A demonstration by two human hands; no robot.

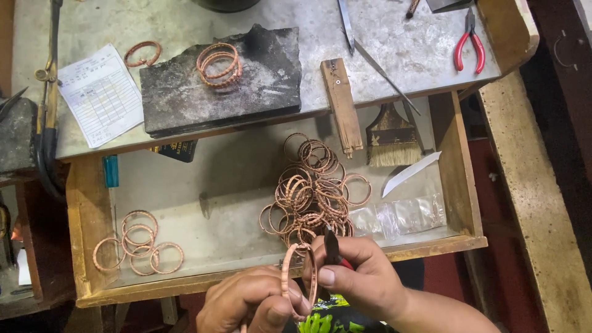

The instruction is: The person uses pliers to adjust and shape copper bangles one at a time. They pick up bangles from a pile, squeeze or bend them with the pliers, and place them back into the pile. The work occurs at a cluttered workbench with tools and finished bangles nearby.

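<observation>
At six o'clock, over the open drawer (92, 203), the left hand (250, 302) has its fingers closed on a copper bangle (300, 280) while the right hand (364, 277) grips small pliers (333, 248) at its rim, apparently mid-adjustment, calling for steady squeezing.

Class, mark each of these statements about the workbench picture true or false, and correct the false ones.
1. The left hand holds a copper bangle. True.
2. The right hand is empty. False: it holds small pliers with a red grip, their tip at the bangle.
3. A big heap of bangles lies in the open drawer. True.
4. The red-handled pliers lie inside the drawer. False: they lie on the bench top.
5. A few stacked bangles rest on the dark slab. True.
6. The brush is on the slab. False: it is in the drawer.
</observation>
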